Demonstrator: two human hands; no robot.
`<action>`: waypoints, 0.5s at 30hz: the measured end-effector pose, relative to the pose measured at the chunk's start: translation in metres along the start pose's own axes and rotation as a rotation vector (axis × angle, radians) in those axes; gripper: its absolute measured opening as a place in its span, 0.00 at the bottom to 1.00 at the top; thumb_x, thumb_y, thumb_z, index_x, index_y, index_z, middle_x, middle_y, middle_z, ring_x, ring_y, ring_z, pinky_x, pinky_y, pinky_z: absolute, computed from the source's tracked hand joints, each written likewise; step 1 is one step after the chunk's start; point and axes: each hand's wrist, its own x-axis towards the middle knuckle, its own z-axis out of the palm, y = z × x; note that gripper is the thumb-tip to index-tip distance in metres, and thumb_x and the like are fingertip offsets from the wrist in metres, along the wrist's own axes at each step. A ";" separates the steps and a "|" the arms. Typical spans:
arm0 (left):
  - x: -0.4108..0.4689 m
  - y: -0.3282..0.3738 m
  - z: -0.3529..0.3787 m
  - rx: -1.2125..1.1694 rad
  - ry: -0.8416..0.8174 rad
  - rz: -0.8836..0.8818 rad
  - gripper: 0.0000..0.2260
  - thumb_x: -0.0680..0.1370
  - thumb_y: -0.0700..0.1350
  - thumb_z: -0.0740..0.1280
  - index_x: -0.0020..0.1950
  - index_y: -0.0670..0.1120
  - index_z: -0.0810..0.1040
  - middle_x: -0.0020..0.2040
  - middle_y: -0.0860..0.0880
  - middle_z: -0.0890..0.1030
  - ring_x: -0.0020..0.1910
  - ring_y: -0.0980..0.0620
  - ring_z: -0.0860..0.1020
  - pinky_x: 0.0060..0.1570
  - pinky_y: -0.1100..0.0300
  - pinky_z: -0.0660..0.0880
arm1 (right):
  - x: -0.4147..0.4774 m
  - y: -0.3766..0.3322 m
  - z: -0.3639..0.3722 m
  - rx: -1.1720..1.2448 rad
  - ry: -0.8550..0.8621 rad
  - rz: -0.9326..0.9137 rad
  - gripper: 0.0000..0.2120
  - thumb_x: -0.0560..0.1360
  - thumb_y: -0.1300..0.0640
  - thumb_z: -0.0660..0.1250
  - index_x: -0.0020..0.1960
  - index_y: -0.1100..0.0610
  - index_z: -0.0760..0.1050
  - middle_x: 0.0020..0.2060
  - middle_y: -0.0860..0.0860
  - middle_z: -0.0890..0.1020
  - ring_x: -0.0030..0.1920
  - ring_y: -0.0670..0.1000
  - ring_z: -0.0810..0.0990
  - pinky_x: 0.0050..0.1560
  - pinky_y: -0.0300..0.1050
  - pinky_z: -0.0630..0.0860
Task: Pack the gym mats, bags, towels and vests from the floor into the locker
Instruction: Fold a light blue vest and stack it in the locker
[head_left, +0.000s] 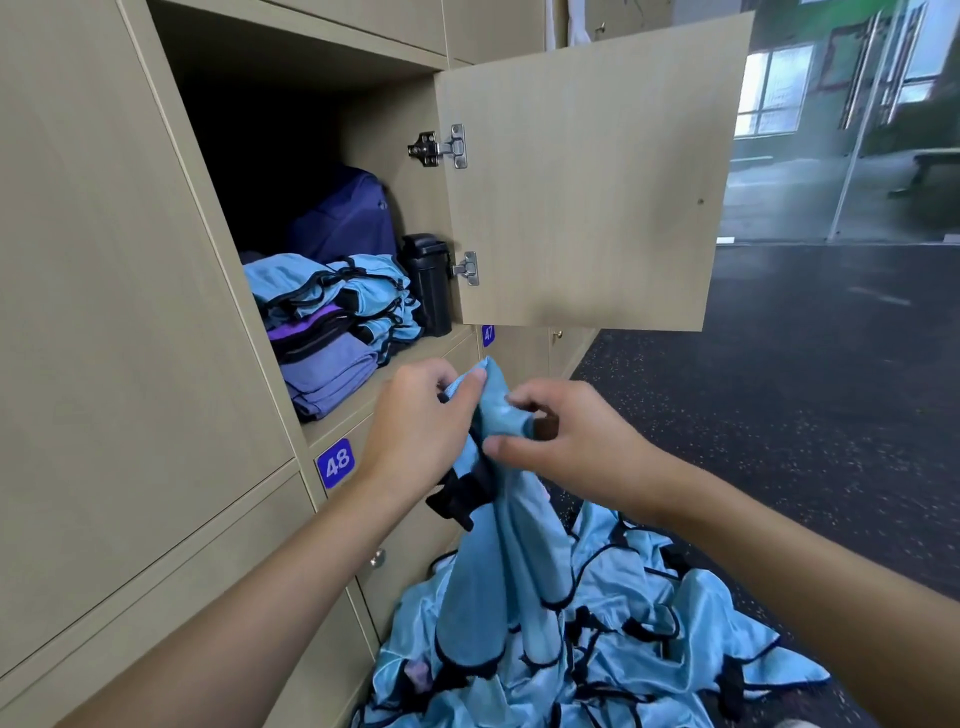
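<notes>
Gym locker area: bank of wood-laminate lockers (104, 260) with tag 48 (336, 464) and tag 47 (488, 334), black speckled rubber floor (779, 441), glass partition (810, 171), blue sports vests (623, 634) heaped on floor.

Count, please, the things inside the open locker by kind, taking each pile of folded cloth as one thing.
Dark blue fabric bag: 1
Black plastic flask: 1
Piles of folded cloth, left and right: 2
Total: 4
</notes>
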 end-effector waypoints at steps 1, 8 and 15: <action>0.001 0.001 -0.002 -0.051 -0.023 -0.020 0.22 0.81 0.51 0.66 0.30 0.44 0.66 0.23 0.55 0.60 0.24 0.55 0.60 0.26 0.61 0.57 | -0.003 -0.004 0.001 0.026 -0.067 -0.017 0.07 0.74 0.58 0.74 0.45 0.52 0.75 0.31 0.40 0.73 0.30 0.39 0.71 0.33 0.29 0.67; 0.000 0.008 -0.020 -0.452 -0.231 -0.190 0.10 0.76 0.51 0.74 0.47 0.45 0.79 0.38 0.42 0.83 0.35 0.48 0.80 0.40 0.55 0.75 | -0.004 -0.008 -0.001 0.029 -0.123 -0.090 0.20 0.71 0.76 0.58 0.57 0.65 0.80 0.61 0.49 0.77 0.62 0.47 0.75 0.62 0.39 0.73; 0.003 0.009 -0.035 -0.596 -0.343 -0.295 0.20 0.76 0.28 0.66 0.62 0.47 0.74 0.49 0.39 0.85 0.41 0.43 0.82 0.46 0.51 0.79 | 0.001 -0.004 -0.005 0.167 0.217 -0.011 0.14 0.76 0.69 0.66 0.57 0.53 0.77 0.50 0.51 0.83 0.47 0.46 0.81 0.49 0.32 0.76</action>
